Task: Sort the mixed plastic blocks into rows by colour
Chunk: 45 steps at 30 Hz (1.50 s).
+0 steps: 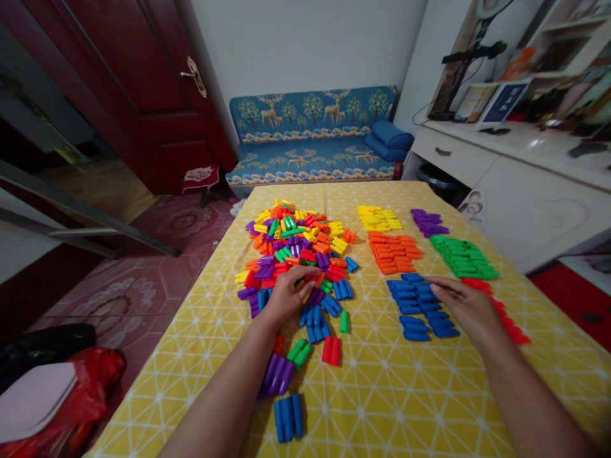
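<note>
Over the near part of a mixed pile of coloured plastic tube-shaped building pieces [293, 242] is my left hand [286, 296]. Its fingers stretch out above red and orange pieces, thumb apart from the index finger, and I see nothing held in it. My right hand [468, 312] is at the right side of a grouping of blue pieces [405, 299] laid in rows. Its fingers are extended, the tips beside the end of the top blue piece [412, 277]; whether they touch it I cannot tell. The palm covers part of a row of red pieces [513, 324].
Groups of yellow [379, 219], orange [394, 252], purple [428, 222] and green pieces [463, 257] lie sorted on the right of the yellow-clothed table [367, 401]. Loose blue pieces [288, 418] lie near the front. A blue sofa [310, 152] stands behind; a white cabinet [534, 191] is rightward.
</note>
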{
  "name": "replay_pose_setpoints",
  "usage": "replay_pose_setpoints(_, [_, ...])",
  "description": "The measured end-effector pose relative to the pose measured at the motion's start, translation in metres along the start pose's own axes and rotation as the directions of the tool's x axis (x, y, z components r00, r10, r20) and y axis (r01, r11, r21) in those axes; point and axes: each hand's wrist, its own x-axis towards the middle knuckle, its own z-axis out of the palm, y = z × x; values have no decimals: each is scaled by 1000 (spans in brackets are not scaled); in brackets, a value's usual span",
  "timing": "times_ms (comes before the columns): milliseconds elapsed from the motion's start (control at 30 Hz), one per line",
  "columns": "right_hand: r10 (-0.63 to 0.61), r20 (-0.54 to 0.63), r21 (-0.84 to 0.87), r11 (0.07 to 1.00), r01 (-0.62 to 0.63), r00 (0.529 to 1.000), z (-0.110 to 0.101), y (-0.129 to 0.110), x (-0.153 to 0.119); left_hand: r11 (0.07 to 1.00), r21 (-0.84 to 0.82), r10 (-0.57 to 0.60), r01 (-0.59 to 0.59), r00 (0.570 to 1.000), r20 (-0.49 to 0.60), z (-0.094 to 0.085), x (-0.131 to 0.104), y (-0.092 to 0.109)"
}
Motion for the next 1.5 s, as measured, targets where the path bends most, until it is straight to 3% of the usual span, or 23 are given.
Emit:
replay_pose_setpoints(100, [-143,-91,-140,982,130,985,10,-14,-8,1000,-10,-3,3,1000,-10,0,0,0])
replay_pose_setpoints(167, [-278,-42,-212,941,263,960,26,-32,-19,1000,-8,0,0,1000,-10,0,0,0])
replay_pose_setpoints(233, [-401,119,-204,886,417,909,48,-52,-31,1000,0,9,-9,1000,-4,0,1,0])
replay_pose_setpoints(333, [-523,387,-136,783,608,760,85,-79,-46,999,25,39,-39,999,-8,1,1,0])
replay_pose_setpoints(400, [-508,524,-183,717,673,684,105,-92,-52,995,61,75,-73,997,-22,2,1,-1])
replay_pose_setpoints(433, [-468,573,-239,690,683,673,113,-97,-54,992,81,94,-92,995,-26,2,1,-1])
replay_pose_setpoints(567, [-295,633,-444,618,648,715,128,-110,-58,980,138,148,-144,989,-19,5,1,-4])
replay_pose_setpoints(733, [-212,565,-571,597,563,798,131,-109,-63,957,251,146,-149,989,30,5,2,-5])
replay_pose_setpoints(800, [-205,551,-593,586,552,809,130,-108,-64,944,293,143,-150,989,48,5,3,-4])
replay_pose_setpoints(900, [-248,586,-520,615,593,771,125,-104,-64,934,325,140,-150,989,53,6,3,-3])
replay_pose_setpoints(1067, [-334,717,-244,702,669,612,117,-90,-56,930,317,203,-187,979,-20,6,10,6])
replay_pose_setpoints(1133, [-361,728,-165,733,660,583,117,-85,-52,912,323,254,-251,967,33,5,16,12])
replay_pose_setpoints(1200, [-364,720,-135,762,633,591,118,-82,-50,876,378,263,-298,954,144,6,22,16])
replay_pose_setpoints(1300, [-341,687,-169,783,598,641,122,-81,-50,826,492,170,-276,953,249,10,30,15])
replay_pose_setpoints(1500, [-342,645,-263,741,618,684,123,-89,-58,812,554,86,-185,976,200,22,35,3])
